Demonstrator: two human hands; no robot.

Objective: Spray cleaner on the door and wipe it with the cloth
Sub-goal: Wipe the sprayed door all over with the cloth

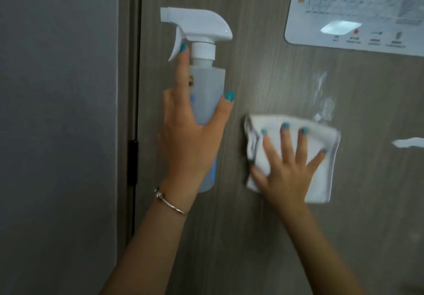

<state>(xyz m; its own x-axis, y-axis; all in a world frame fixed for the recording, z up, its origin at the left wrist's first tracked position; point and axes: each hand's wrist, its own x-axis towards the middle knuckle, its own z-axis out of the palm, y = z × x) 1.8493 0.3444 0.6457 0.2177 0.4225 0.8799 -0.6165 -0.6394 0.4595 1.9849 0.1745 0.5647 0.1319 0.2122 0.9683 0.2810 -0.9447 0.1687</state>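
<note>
I judge I'm midway: foam streaks [323, 93] on the door [263, 77] say spraying is at least begun, and wiping is under way. My left hand [190, 138] grips the bottle [206, 93], forefinger on the trigger [177, 42], held upright near the hinge edge. My right hand [289, 168] lies flat, fingers spread, pressing the cloth [321, 180] to the door just below the streaks. Those, and a white smear [408, 143] further right, remain to wipe.

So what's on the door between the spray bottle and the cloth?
Nothing: in the head view, only bare wood-grain door shows between the spray bottle and the cloth. The wet streaks sit above the cloth instead.
</note>
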